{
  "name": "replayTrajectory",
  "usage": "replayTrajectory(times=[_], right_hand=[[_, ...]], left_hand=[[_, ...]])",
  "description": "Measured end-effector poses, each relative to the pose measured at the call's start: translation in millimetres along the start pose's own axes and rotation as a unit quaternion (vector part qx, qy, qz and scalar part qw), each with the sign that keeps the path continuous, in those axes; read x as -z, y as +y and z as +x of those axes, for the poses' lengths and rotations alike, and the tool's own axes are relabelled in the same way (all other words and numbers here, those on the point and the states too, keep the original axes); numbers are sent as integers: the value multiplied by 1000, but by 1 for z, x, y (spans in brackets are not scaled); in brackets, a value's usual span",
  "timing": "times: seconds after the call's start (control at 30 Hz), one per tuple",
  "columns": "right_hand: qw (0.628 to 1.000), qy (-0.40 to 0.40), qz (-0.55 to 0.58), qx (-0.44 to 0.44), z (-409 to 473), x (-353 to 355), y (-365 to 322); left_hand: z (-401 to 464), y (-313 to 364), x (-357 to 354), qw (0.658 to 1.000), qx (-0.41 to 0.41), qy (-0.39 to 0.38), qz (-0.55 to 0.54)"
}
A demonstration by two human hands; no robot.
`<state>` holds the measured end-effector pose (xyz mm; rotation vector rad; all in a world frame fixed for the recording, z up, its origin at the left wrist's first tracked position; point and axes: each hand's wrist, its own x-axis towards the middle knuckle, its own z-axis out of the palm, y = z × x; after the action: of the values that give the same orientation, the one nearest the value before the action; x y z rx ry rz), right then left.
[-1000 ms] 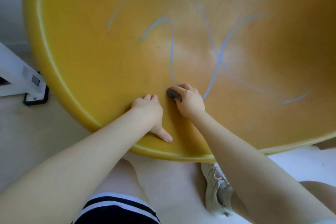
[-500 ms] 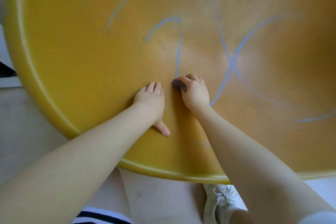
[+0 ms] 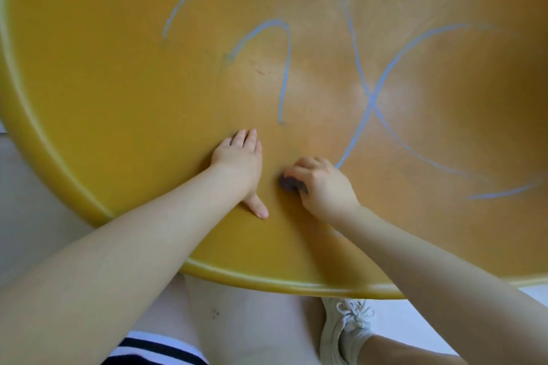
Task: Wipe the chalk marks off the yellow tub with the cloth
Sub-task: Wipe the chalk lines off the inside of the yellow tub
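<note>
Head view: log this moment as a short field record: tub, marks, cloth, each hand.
tub: yellow tub, inner wall faces the camera
marks: blue chalk marks, several lines unwiped
cloth: small dark cloth, pressed on the tub below the marks
right hand: right hand grips the cloth
left hand: left hand flat on the tub, fingers straight

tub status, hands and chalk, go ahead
Left hand flat on tub, bracing. Right hand grips cloth against tub. Chalk marks mostly unwiped. Nothing in the way.
</note>
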<state>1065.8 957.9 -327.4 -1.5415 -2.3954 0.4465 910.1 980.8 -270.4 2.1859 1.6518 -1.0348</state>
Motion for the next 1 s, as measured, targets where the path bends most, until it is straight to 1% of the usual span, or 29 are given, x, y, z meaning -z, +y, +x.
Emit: replayTrajectory(times=[0.1,0.17,0.23,0.3,0.37,0.43,0.5,0.6,0.67,0.77,0.83,0.87,0.9,0.93,1.0], right_hand=[[995,34,-50,-77,45,-5,23],[990,52,-52,-124,60,-6,31],[988,62,-38,-138,59,-7,29],[991,53,-21,-121,40,-6,21],[998,31,-5,-62,4,-2,11],[1000,-17,26,-3,-37,6,0],[997,-58,45,35,-61,10,-2],[995,-33,5,94,-51,6,13],[997,10,-24,75,-23,-1,28],[996,76,-49,-28,23,-1,44],[989,83,-41,-112,41,-1,48],[987,85,-31,-130,41,-2,46],[988,85,-22,-126,36,-2,41],[991,80,-15,-102,24,-3,35],[999,39,10,-37,-13,0,19]], left_hand=[[0,-1,0,1000,-5,-1,-4],[-1,0,-1,1000,-8,-2,-8],[-2,0,0,1000,-10,-1,-12],[-2,1,0,1000,-22,1,-18],[-3,2,-1,999,-34,3,-18],[-2,3,-3,999,-45,7,-17],[-2,3,-3,999,-48,10,-21],[-1,4,-2,999,-47,8,-22],[0,4,-2,999,-47,6,-22],[2,5,-3,999,-44,-2,-16],[2,5,-2,999,-41,-6,-15],[3,5,-1,999,-40,-7,-15],[2,5,-1,999,-41,-10,-16],[2,6,-1,999,-41,-12,-15],[2,6,0,999,-39,-13,-13]])
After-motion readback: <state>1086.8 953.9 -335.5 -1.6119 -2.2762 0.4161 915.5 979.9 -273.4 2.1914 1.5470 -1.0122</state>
